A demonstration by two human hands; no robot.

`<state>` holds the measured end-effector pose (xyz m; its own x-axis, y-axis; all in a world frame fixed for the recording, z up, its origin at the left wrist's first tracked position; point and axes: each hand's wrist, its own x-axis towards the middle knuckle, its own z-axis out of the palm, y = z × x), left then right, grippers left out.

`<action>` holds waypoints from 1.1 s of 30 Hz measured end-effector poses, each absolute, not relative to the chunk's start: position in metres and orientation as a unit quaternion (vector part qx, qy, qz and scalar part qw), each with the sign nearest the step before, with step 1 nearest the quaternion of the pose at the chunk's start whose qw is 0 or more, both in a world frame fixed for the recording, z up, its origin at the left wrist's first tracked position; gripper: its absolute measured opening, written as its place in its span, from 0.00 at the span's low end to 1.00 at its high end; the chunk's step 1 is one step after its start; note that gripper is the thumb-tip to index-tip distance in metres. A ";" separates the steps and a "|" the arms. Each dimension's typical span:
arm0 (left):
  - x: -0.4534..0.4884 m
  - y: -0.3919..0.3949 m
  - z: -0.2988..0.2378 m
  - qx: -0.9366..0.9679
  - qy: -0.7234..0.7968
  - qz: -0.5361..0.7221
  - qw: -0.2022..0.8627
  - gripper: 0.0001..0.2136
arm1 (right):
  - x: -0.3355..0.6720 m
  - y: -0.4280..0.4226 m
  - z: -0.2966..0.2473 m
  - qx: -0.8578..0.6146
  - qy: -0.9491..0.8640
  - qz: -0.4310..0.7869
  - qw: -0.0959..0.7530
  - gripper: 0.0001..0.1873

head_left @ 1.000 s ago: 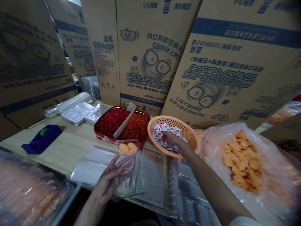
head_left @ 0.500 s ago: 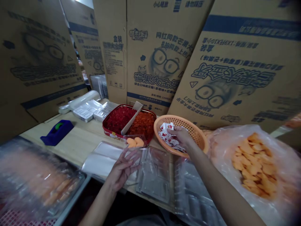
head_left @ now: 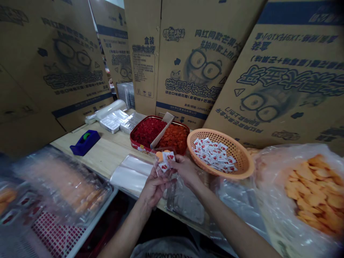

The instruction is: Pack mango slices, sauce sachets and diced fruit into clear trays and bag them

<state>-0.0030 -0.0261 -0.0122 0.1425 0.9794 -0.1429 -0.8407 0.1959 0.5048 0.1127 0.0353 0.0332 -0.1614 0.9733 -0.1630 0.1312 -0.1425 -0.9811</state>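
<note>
In front of the divided red tin, my two hands meet. My right hand point(head_left: 186, 171) pinches a small white sachet with a red print point(head_left: 170, 156). Fingers of my left hand point(head_left: 154, 186) curl around a second such sachet point(head_left: 163, 166), just beside the first. Behind the sachets, orange pieces point(head_left: 159, 155) show in clear plastic, partly covered. More sachets point(head_left: 213, 154) lie heaped in the orange perforated basket point(head_left: 243, 170) to the right. Below my hands are clear plastic trays point(head_left: 185, 202) on the wooden table.
The red tin point(head_left: 134, 141) holds red and orange bits, split by a card strip. A blue tape dispenser point(head_left: 85, 142) and clear sleeves point(head_left: 129, 173) lie left. A bag of orange pieces point(head_left: 314, 193) stands right, a crate with packed trays point(head_left: 64, 193) left. Cardboard boxes point(head_left: 185, 21) wall the back.
My right hand has left the basket and moved left with sachets to meet my left hand. My left hand, spread before, has closed around a sachet. The view has turned left.
</note>
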 end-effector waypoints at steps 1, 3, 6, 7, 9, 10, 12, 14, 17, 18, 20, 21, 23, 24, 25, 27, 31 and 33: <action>-0.005 -0.027 -0.011 0.152 0.226 0.615 0.740 0.35 | 0.114 0.035 0.032 -0.527 -0.563 0.506 0.385 0.12; -0.008 -0.028 -0.009 0.151 0.230 0.614 0.740 0.35 | 0.115 0.034 0.032 -0.534 -0.621 0.425 0.385 0.13; -0.011 -0.029 -0.006 0.156 0.240 0.615 0.735 0.34 | 0.114 0.031 0.033 -0.537 -0.667 0.360 0.371 0.14; -0.012 -0.029 -0.005 0.158 0.240 0.616 0.733 0.33 | 0.112 0.030 0.033 -0.537 -0.674 0.355 0.361 0.14; -0.013 -0.030 -0.004 0.164 0.235 0.619 0.731 0.32 | 0.109 0.028 0.034 -0.535 -0.684 0.353 0.348 0.13; -0.014 -0.030 -0.005 0.167 0.232 0.620 0.731 0.32 | 0.109 0.028 0.035 -0.532 -0.688 0.352 0.346 0.13; -0.016 -0.031 -0.006 0.171 0.226 0.618 0.733 0.32 | 0.112 0.029 0.037 -0.531 -0.691 0.342 0.353 0.13; -0.020 -0.032 -0.007 0.170 0.224 0.616 0.736 0.32 | 0.119 0.032 0.038 -0.536 -0.696 0.323 0.354 0.14; -0.027 -0.034 -0.007 0.165 0.227 0.622 0.731 0.33 | 0.129 0.037 0.039 -0.551 -0.706 0.308 0.322 0.14; -0.029 -0.035 -0.006 0.164 0.228 0.624 0.729 0.33 | 0.131 0.038 0.038 -0.556 -0.707 0.311 0.308 0.14; -0.032 -0.036 -0.005 0.160 0.230 0.629 0.725 0.34 | 0.131 0.038 0.034 -0.565 -0.704 0.322 0.286 0.15; -0.034 -0.036 -0.005 0.159 0.230 0.631 0.724 0.34 | 0.129 0.038 0.032 -0.568 -0.703 0.325 0.277 0.15; -0.036 -0.037 -0.004 0.159 0.232 0.633 0.721 0.35 | 0.124 0.036 0.030 -0.575 -0.705 0.319 0.264 0.15; -0.037 -0.037 -0.004 0.161 0.233 0.633 0.721 0.35 | 0.121 0.036 0.029 -0.579 -0.708 0.310 0.260 0.15; -0.039 -0.038 -0.004 0.164 0.234 0.633 0.720 0.35 | 0.119 0.035 0.029 -0.582 -0.711 0.300 0.256 0.14; -0.043 -0.039 -0.003 0.169 0.238 0.632 0.717 0.35 | 0.116 0.036 0.031 -0.580 -0.720 0.282 0.255 0.14; -0.054 -0.043 -0.002 0.161 0.247 0.636 0.713 0.37 | 0.116 0.048 0.033 -0.556 -0.749 0.247 0.263 0.14; -0.061 -0.045 -0.002 0.156 0.253 0.638 0.710 0.38 | 0.116 0.059 0.033 -0.564 -0.756 0.204 0.265 0.12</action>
<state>-0.0609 -0.0448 -0.0025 0.0580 0.9854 -0.1601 -0.8273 0.1372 0.5448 0.1159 0.0592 0.0327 -0.2247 0.9594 0.1705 0.7440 0.2819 -0.6058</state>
